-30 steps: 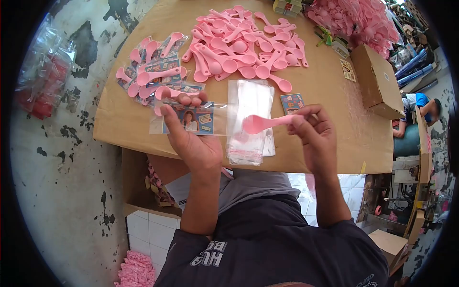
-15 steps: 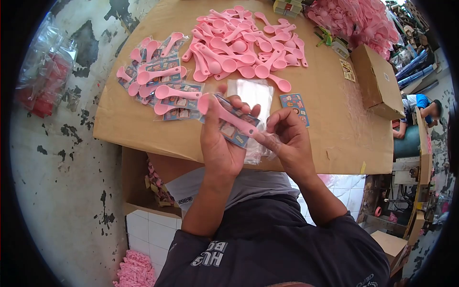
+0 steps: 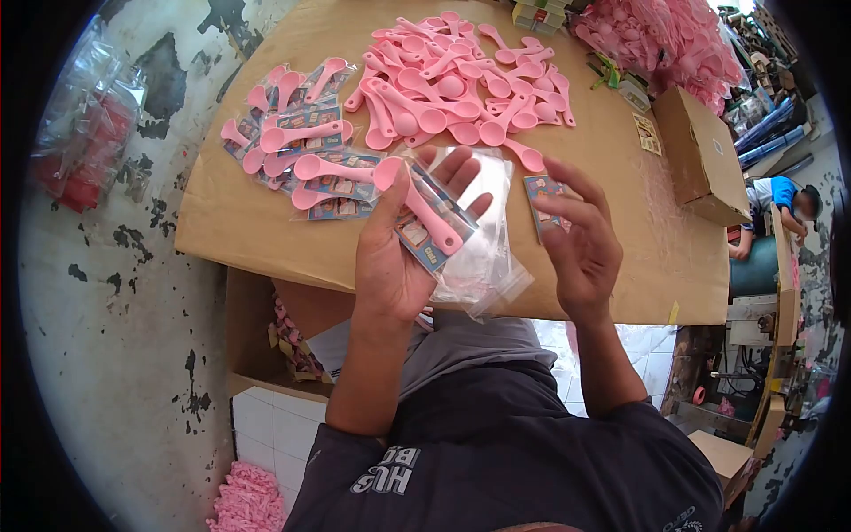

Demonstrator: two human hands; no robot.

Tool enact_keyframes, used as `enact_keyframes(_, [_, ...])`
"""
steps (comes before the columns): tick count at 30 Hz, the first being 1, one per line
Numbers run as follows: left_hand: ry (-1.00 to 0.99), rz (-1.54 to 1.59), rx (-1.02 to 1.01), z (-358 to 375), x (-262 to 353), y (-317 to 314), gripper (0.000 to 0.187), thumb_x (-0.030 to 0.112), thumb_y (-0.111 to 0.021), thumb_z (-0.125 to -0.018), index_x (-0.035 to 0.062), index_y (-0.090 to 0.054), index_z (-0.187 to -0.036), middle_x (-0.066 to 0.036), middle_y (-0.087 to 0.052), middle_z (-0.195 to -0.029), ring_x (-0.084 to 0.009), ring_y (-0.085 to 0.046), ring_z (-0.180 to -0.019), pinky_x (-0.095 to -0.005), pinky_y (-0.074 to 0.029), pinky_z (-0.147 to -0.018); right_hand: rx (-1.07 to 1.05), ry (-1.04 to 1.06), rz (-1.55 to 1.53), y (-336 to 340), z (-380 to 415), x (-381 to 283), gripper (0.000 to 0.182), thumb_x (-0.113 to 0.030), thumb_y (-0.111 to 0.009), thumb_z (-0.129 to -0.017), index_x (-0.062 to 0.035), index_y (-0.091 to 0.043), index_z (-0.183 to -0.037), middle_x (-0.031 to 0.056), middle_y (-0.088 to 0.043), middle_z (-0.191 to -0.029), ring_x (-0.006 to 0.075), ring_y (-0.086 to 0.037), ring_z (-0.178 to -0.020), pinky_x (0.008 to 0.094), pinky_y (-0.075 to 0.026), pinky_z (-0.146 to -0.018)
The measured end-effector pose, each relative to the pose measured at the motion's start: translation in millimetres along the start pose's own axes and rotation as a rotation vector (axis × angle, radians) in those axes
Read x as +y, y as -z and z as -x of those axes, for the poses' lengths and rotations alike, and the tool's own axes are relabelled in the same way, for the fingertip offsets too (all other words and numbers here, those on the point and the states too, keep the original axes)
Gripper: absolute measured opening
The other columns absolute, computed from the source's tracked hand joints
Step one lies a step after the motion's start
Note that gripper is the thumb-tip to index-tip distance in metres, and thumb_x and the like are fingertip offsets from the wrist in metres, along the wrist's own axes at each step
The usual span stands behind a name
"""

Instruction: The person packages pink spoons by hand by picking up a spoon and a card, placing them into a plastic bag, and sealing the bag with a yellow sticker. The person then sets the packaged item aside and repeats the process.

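My left hand [image 3: 390, 257] is palm up and holds a clear bag with a pink spoon [image 3: 424, 211] and a printed card in it, thumb over the spoon's bowl end. My right hand [image 3: 581, 244] is raised to the right with fingers apart and nothing between them. Under and between the hands lie clear plastic bags [image 3: 487, 257]. A printed card [image 3: 542, 199] rests on the table, partly behind my right fingers. Left of my left hand lie several bagged spoons with cards [image 3: 306, 135]. A large heap of loose pink spoons [image 3: 452, 84] is beyond the hands.
The brown-covered table [image 3: 647, 257] carries a cardboard box [image 3: 700, 155] at right and a big bag of pink spoons [image 3: 656, 44] at the back right. Green-handled scissors [image 3: 605, 71] lie near it. Another person [image 3: 780, 199] is at far right. Plastic bags [image 3: 89, 124] hang on the left wall.
My right hand has let go of the bag's edge, moved right and up, and opened. The bagged spoon now lies in my left hand alone, turned a little more upright.
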State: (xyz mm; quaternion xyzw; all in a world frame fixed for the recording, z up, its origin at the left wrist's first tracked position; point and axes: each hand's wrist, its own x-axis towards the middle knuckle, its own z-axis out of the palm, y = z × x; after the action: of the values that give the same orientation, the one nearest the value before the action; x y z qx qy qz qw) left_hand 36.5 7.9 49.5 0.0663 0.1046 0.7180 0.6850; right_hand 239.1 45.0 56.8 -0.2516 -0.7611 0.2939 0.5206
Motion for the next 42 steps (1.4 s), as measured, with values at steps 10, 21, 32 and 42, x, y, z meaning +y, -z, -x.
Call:
enact_keyframes(10, [0.256,-0.176,-0.066,12,-8,-3,0.057,0.035,-0.045,-0.109,-0.0014,-0.033,-0.152,-0.023,-0.044,-0.154,-0.0338,-0.043,-0.145,-0.0468,-0.043,-0.115,-0.271,0.273,0.176,-11,-24,-9,0.036,-0.006,-0.077,-0.078,-0.0184,-0.078,-0.111,0.0130,-0.062,-0.139,0.0355,-0.050,-0.136,0.0465,-0.045,-0.107])
enact_keyframes(21, [0.033,-0.881,-0.156,15,-10,-16,0.041,0.017,-0.064,-0.103,-0.0047,-0.057,-0.137,-0.018,-0.069,-0.126,-0.0157,-0.070,-0.105,-0.0273,-0.058,-0.086,-0.180,-0.484,-0.309,-6,-14,-15,0.066,-0.004,-0.076,-0.091,-0.0030,-0.044,-0.149,0.0021,-0.065,-0.085,0.0066,-0.056,-0.072,0.0223,-0.043,-0.069])
enact_keyframes(32, [-0.164,-1.038,-0.041,23,-28,-22,0.049,0.011,-0.064,-0.102,0.0061,-0.049,-0.149,-0.015,-0.078,-0.103,-0.0076,-0.069,-0.085,-0.0231,-0.053,-0.071,0.153,0.141,0.474,-5,-20,-8,0.031,-0.002,-0.081,-0.078,-0.0082,-0.076,-0.108,0.0134,-0.063,-0.127,0.0285,-0.060,-0.110,0.0370,-0.051,-0.086])
enact_keyframes(42, [-0.214,-1.337,-0.220,30,-27,-13,0.057,0.003,-0.066,-0.099,0.0026,-0.046,-0.153,-0.002,-0.070,-0.080,-0.0005,-0.055,-0.065,-0.0192,-0.039,-0.054,0.204,0.294,0.620,-11,-29,-13,0.031,0.000,-0.081,-0.073,-0.0069,-0.077,-0.103,0.0110,-0.069,-0.123,0.0296,-0.060,-0.110,0.0393,-0.049,-0.090])
